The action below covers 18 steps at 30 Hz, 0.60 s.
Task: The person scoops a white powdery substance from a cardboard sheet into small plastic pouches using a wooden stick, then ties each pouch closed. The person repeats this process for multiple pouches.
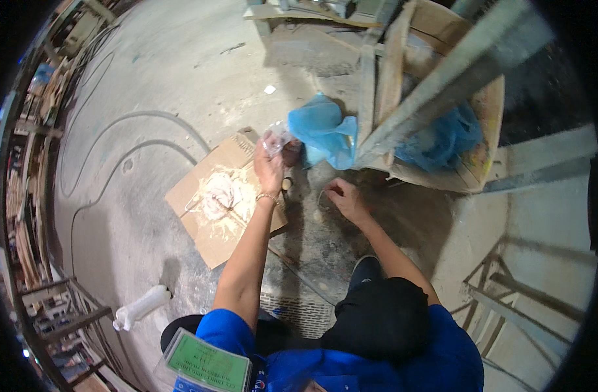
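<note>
The floor (175,75) here is grey and stained; lying on it I see a flat piece of cardboard (210,246), a curving grey hose (154,114), a toppled white bottle (142,308) and a white scrap (269,89).

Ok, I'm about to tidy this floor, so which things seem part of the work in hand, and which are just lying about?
Probably in use:
clear plastic, in the left hand
thin strand, seemingly pinched by the right hand
cardboard bearing a pale pile

Probably lying about:
white bottle
grey hose
white scrap
</note>
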### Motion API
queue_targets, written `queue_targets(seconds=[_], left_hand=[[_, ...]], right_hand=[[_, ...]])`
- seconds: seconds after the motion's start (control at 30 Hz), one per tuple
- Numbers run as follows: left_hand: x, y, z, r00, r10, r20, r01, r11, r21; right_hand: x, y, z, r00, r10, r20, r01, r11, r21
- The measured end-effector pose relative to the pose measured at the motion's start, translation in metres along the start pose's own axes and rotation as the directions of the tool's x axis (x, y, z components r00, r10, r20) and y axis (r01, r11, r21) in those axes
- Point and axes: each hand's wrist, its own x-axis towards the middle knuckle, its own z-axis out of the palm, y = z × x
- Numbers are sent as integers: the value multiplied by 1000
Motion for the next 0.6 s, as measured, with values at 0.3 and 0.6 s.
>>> queue_targets(seconds=[0.3, 0.6], left_hand=[[-8, 36, -37, 837, -102, 538, 265, 935, -235], [-35, 70, -5, 587, -126, 800, 413, 896, -163]], right_hand=[[3, -20, -31, 944, -224, -243, 228, 974, -11], [15, -33, -30, 965, -210, -158, 228, 968, 102]])
